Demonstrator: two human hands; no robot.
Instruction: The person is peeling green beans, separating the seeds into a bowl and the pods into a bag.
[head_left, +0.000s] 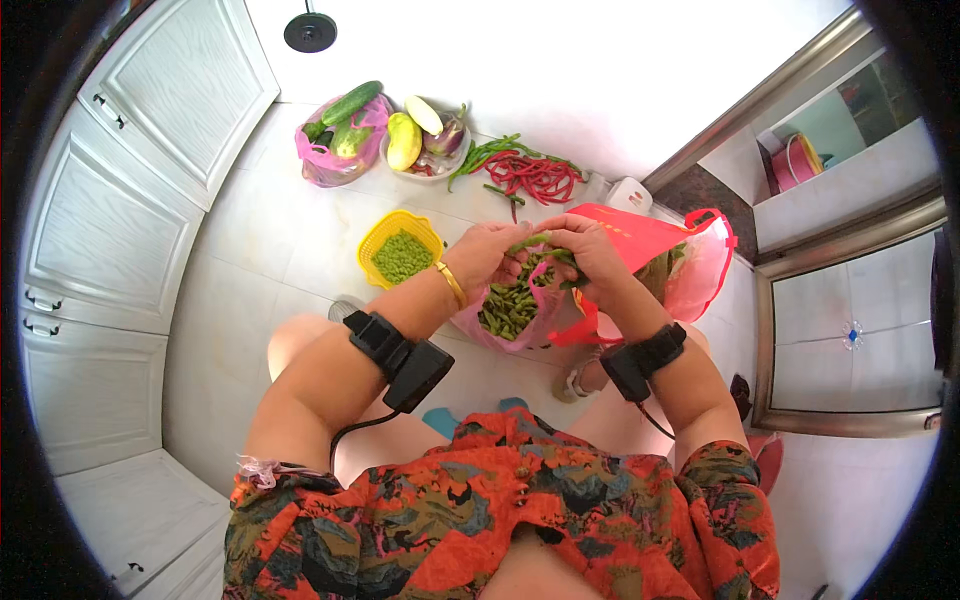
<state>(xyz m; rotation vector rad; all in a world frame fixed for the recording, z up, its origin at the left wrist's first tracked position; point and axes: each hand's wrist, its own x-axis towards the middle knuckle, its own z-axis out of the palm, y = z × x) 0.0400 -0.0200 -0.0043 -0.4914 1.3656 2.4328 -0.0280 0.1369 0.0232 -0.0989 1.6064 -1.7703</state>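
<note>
Between my left hand and my right hand a green bean pod is held by the fingertips. More green pods are in my right hand's fingers. Right below the hands, a pink plastic bag stands on the floor, its mouth open on many green pods. Left of my left hand is a yellow plastic basket holding shelled green beans. A red bag with greenery inside lies just right of my right hand.
Along the wall are a pink bag with cucumbers, a clear bowl with an eggplant and yellow-green vegetables, and a pile of red chillies beside long green peppers. White cabinets line the left; a metal-framed glass door is at right.
</note>
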